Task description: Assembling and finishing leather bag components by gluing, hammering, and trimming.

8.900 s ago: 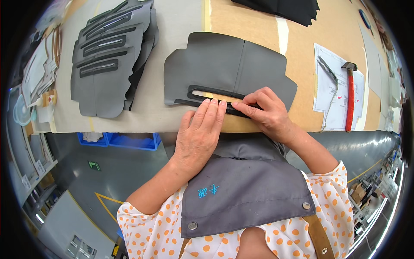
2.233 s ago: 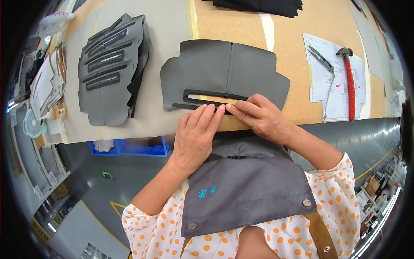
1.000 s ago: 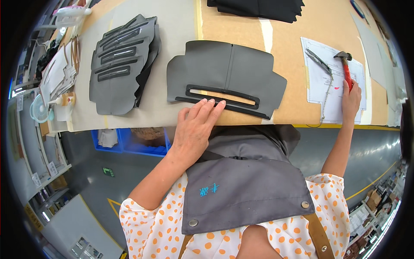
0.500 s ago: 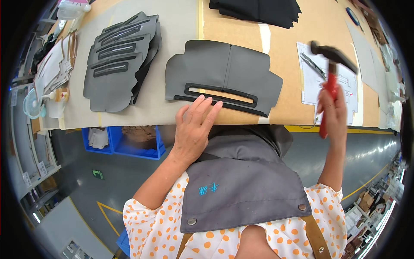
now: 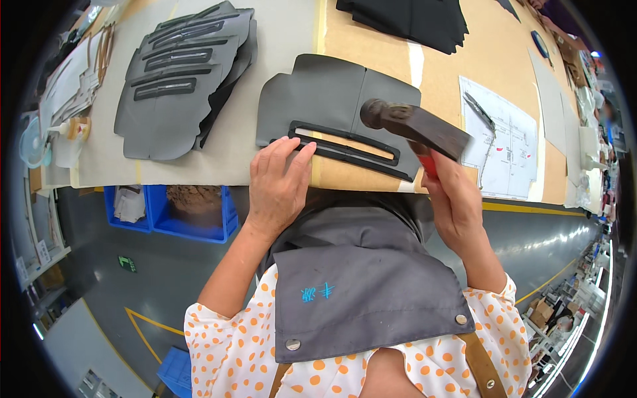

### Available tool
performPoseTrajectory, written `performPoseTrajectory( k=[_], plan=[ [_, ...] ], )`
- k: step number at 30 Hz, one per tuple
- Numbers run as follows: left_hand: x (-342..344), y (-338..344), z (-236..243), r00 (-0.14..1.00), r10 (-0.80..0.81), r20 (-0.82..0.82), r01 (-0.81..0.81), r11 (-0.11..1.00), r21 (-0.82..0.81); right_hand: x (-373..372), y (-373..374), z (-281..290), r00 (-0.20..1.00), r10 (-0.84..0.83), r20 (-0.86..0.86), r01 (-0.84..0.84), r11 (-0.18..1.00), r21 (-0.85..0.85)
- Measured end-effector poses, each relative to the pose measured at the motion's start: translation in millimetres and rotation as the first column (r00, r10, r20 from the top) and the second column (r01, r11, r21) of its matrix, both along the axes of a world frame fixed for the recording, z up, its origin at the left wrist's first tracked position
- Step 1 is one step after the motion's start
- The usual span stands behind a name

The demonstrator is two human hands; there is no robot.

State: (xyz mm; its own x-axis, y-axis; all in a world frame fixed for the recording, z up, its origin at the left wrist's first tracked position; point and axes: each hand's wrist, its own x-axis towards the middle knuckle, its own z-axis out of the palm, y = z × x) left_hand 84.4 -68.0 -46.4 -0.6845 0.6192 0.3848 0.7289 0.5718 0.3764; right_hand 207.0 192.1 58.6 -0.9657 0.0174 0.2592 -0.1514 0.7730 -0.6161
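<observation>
A grey leather-like panel (image 5: 318,89) lies on the table, with a black-edged long slot and a black strip along its near edge. My left hand (image 5: 275,189) rests with fingers outstretched on the near left end of that strip. In my right hand (image 5: 458,205) is a hammer (image 5: 417,126) with a dark metal head and red handle, its fingers wrapped round the handle. The hammer head hangs above the panel's right part, apparently not touching it, and hides some of that side.
Several similar panels (image 5: 169,123) lie stacked at left. A black stack (image 5: 411,23) lies at the back. At right a pen-like tool (image 5: 479,109) rests on a printed sheet (image 5: 514,146). A small bottle (image 5: 70,136) stands far left; blue bins (image 5: 158,209) sit below the table edge.
My right hand has brought the hammer leftward from over the printed sheet to above the panel's right part. My left hand has slid left along the near strip.
</observation>
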Motion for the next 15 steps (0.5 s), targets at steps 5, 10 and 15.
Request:
performPoseTrajectory(
  k=[5, 10, 15],
  plan=[
    [-1, 2, -2, 1.0, -0.014, -0.014, 0.015, 0.999, 0.03, -8, -6, -21, 0.912, -0.054, 0.406, -0.092, 0.939, 0.331],
    [-2, 0, -4, 0.999, -0.019, -0.037, 0.02, 0.999, 0.035, -14, 1, -14, 0.957, -0.011, 0.291, 0.037, 0.996, -0.084],
    [-3, 1, -3, 0.998, -0.02, -0.058, 0.021, 0.999, 0.025, -17, 1, -24, 0.967, -0.027, 0.252, 0.02, 0.999, 0.031]
  ],
)
